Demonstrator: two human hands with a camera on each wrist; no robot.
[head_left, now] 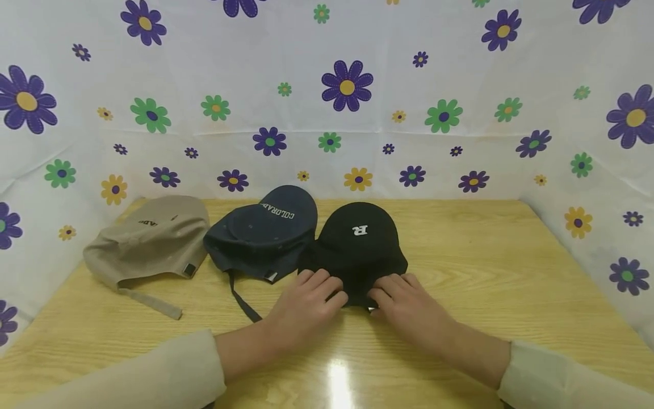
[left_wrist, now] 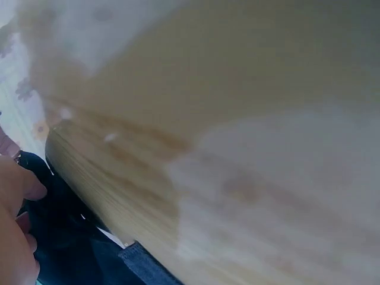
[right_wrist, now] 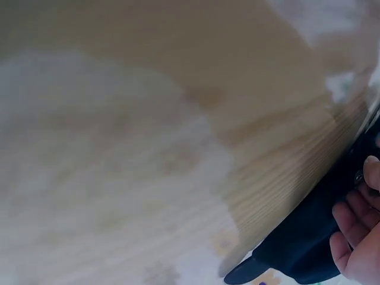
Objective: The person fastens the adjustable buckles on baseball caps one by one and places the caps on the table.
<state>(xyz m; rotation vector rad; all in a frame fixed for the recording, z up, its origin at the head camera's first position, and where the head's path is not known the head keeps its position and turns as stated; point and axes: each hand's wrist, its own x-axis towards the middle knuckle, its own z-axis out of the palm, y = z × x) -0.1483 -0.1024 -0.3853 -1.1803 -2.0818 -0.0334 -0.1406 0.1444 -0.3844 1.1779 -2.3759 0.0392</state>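
A black cap (head_left: 357,238) with a white letter R lies on the table in the head view, its bill pointing away. My left hand (head_left: 309,301) pinches its near left edge, fingers curled over the fabric. On the near right edge, my right hand (head_left: 409,304) holds the cap with bent fingers. In the left wrist view, the left hand (left_wrist: 15,219) sits against dark cap fabric (left_wrist: 65,231). The right wrist view has the right hand (right_wrist: 359,231) at the dark fabric (right_wrist: 309,237), fingertips curled. The cap's underside is hidden.
Left of the black cap lies a navy cap (head_left: 255,230) lettered in white, its loose strap (head_left: 242,301) running near my left wrist. Farther left is a beige cap (head_left: 153,238) with its strap (head_left: 153,304) extended. A flowered cloth (head_left: 286,68) surrounds the wooden table (head_left: 485,255).
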